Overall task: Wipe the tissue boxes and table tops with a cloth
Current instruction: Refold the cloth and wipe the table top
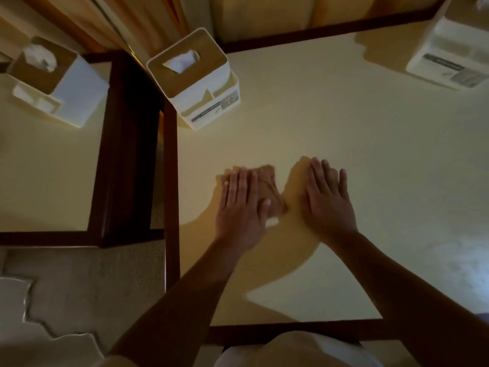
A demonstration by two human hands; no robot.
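Here we have both hands down flat on the cream table top, near its left side and towards the near edge. The left hand lies palm-down on the brownish cloth, fingers straight and close together, pressing rather than gripping; nothing is pinched or curled round. That suits wiping, we judge: a flat palm spreads the pressure and drags the whole cloth along the surface. The cloth sticks out to the right of the fingers and looks bunched or folded, though it is blurred and we cannot be sure which. The right hand rests just beside it, fingers spread and straight, touching only the bare table and holding nothing; we take it as a brace.

The nearest tissue box stands at the far left corner of this table, well apart from the hands. A second tissue box sits at the far right corner. A third tissue box stands on the neighbouring table to the left.
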